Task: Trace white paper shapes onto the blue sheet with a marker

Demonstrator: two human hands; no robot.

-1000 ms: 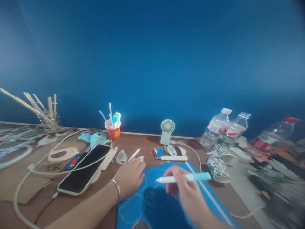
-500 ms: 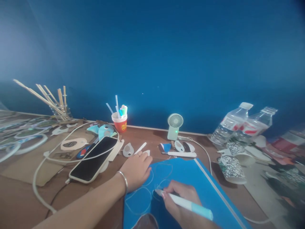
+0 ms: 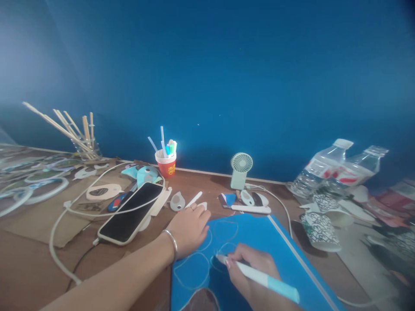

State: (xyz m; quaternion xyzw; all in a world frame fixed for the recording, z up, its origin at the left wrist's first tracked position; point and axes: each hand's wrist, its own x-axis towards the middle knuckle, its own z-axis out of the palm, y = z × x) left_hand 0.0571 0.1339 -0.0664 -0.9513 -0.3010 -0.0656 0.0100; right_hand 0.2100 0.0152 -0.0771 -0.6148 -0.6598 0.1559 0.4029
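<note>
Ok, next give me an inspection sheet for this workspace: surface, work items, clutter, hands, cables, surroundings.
Surface: brown tabletop, crowded along the back and both sides.
Work items: blue sheet with pale curved outlines; white-and-aqua marker, tip down by an outline.
Clutter: phone, grey cut-out, filled red cup, upright fan, leaning bottle.
Hands: left hand lies at the sheet's upper left; right hand grips the marker.
Cables: white cable crosses the phone; black cable nearby; another by the fan.
Surroundings: blue wall behind.
</note>
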